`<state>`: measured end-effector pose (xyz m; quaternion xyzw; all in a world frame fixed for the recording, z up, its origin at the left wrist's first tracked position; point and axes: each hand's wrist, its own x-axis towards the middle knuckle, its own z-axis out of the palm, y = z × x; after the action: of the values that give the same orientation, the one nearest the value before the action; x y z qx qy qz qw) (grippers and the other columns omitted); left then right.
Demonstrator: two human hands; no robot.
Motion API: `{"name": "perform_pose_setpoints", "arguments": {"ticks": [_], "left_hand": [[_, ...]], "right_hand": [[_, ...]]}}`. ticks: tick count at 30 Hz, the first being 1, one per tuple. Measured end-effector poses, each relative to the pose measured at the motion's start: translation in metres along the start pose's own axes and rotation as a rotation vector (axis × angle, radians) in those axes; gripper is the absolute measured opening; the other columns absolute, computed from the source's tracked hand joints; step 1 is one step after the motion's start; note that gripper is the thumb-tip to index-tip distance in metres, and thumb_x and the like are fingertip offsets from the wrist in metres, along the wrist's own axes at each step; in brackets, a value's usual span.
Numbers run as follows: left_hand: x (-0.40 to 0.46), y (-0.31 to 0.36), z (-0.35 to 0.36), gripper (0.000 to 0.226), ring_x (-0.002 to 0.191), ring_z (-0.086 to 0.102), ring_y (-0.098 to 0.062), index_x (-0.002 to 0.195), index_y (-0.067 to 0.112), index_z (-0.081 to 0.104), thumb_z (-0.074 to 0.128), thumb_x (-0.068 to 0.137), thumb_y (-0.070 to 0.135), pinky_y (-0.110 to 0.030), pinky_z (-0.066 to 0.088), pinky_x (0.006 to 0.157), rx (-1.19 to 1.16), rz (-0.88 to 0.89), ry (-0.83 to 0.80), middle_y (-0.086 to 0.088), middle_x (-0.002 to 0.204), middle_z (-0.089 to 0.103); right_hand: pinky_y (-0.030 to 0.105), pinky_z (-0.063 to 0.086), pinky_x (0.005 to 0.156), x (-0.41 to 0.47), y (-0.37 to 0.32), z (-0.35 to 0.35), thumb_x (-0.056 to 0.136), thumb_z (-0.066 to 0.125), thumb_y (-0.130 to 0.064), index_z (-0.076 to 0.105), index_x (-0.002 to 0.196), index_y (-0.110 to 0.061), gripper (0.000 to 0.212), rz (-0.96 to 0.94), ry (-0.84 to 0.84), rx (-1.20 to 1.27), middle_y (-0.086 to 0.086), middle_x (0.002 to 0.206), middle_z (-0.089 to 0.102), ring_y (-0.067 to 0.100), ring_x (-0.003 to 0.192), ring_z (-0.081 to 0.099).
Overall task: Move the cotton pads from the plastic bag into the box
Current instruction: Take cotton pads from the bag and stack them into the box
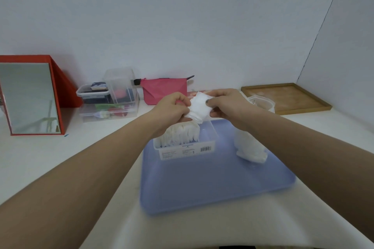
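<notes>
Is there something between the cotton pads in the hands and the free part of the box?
Nothing visible. The left hand and right hand grip the stack of cotton pads above the box; its left side holds pads, its right side looks open.

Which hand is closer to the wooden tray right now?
The right hand. It is just left of the wooden tray, gripping the stack of cotton pads. The left hand grips the stack's other side, farther from the tray.

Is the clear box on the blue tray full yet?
Partly full: white cotton pads fill the clear plastic box's left side; its right side looks empty.
</notes>
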<state>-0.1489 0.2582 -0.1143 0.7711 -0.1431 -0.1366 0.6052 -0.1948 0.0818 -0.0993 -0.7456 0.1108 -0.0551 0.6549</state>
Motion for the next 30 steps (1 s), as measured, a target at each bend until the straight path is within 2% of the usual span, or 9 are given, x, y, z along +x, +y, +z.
{"name": "perform_pose_setpoints", "arguments": {"ticks": [3, 7, 9, 12, 17, 21, 24, 27, 30], "left_hand": [[0.002, -0.001, 0.002, 0.021, 0.065, 0.061, -0.012, 0.1, 0.005, 0.063, 0.054, 0.088, -0.01, -0.032, 0.061, 0.084, 0.016, -0.01, 0.004, -0.006, 0.082, 0.05], [0.007, -0.003, 0.003, 0.025, 0.073, 0.063, -0.018, 0.094, 0.011, 0.059, 0.053, 0.087, -0.012, -0.027, 0.061, 0.074, 0.068, -0.007, 0.058, -0.01, 0.097, 0.054], [0.008, -0.002, 0.005, 0.027, 0.069, 0.062, -0.016, 0.092, 0.012, 0.059, 0.051, 0.088, -0.013, -0.029, 0.061, 0.077, 0.049, -0.006, 0.045, -0.008, 0.09, 0.054], [0.007, 0.001, 0.008, 0.028, 0.07, 0.062, -0.014, 0.091, 0.01, 0.06, 0.048, 0.089, -0.014, -0.024, 0.06, 0.072, 0.006, 0.008, -0.017, -0.007, 0.081, 0.056], [0.003, 0.009, 0.011, 0.028, 0.076, 0.07, -0.016, 0.09, 0.004, 0.065, 0.041, 0.086, -0.01, -0.023, 0.06, 0.068, -0.151, -0.063, -0.015, -0.009, 0.089, 0.071], [0.004, 0.01, 0.011, 0.013, 0.08, 0.072, -0.019, 0.095, 0.004, 0.067, 0.057, 0.09, 0.01, -0.028, 0.06, 0.07, -0.204, -0.094, -0.022, -0.008, 0.091, 0.074], [0.008, 0.004, 0.01, 0.015, 0.077, 0.069, -0.017, 0.097, 0.004, 0.061, 0.069, 0.085, 0.001, -0.03, 0.062, 0.073, -0.065, -0.035, 0.023, -0.01, 0.091, 0.065], [0.008, 0.001, 0.01, 0.019, 0.077, 0.068, -0.018, 0.097, 0.006, 0.058, 0.068, 0.085, -0.004, -0.031, 0.063, 0.076, -0.045, -0.023, 0.022, -0.009, 0.088, 0.062], [0.01, 0.0, 0.01, 0.02, 0.084, 0.069, -0.022, 0.099, 0.008, 0.057, 0.066, 0.085, -0.003, -0.032, 0.063, 0.076, -0.056, -0.015, 0.015, -0.01, 0.094, 0.061]], "right_hand": [[0.02, 0.052, 0.053, 0.001, -0.001, -0.004, 0.087, 0.059, 0.008, 0.067, 0.11, -0.001, 0.026, 0.042, 0.019, 0.06, 0.011, 0.087, 0.064, 0.017, 0.063, 0.056], [0.02, 0.051, 0.055, 0.003, -0.001, -0.009, 0.087, 0.058, 0.008, 0.067, 0.11, 0.001, 0.026, 0.047, 0.007, 0.131, 0.012, 0.089, 0.066, 0.015, 0.063, 0.057], [0.021, 0.052, 0.056, 0.002, -0.002, -0.009, 0.087, 0.059, 0.007, 0.066, 0.113, 0.002, 0.028, 0.041, -0.025, 0.14, 0.013, 0.09, 0.066, 0.015, 0.062, 0.057], [0.023, 0.054, 0.057, -0.001, -0.001, -0.005, 0.086, 0.062, 0.006, 0.066, 0.11, 0.002, 0.024, 0.01, -0.036, 0.064, 0.012, 0.087, 0.065, 0.015, 0.06, 0.058], [0.031, 0.057, 0.067, 0.002, 0.003, 0.0, 0.083, 0.065, 0.006, 0.064, 0.097, -0.005, 0.018, -0.039, 0.065, -0.097, 0.009, 0.081, 0.065, 0.02, 0.061, 0.059], [0.043, 0.06, 0.082, 0.007, 0.007, 0.004, 0.081, 0.065, 0.006, 0.063, 0.106, 0.003, 0.026, -0.019, 0.097, -0.102, 0.013, 0.085, 0.065, 0.029, 0.072, 0.066], [0.041, 0.06, 0.083, 0.009, 0.009, 0.006, 0.078, 0.067, 0.001, 0.063, 0.103, -0.003, 0.026, 0.011, 0.08, -0.13, 0.013, 0.09, 0.065, 0.026, 0.074, 0.066], [0.035, 0.056, 0.083, 0.012, 0.008, 0.008, 0.074, 0.072, -0.013, 0.062, 0.105, -0.013, 0.033, 0.028, 0.061, -0.245, 0.005, 0.105, 0.065, 0.022, 0.093, 0.065], [0.04, 0.058, 0.09, 0.014, 0.007, 0.009, 0.076, 0.073, -0.015, 0.063, 0.111, -0.011, 0.037, 0.064, -0.014, -0.233, 0.008, 0.11, 0.07, 0.024, 0.101, 0.069]]}}
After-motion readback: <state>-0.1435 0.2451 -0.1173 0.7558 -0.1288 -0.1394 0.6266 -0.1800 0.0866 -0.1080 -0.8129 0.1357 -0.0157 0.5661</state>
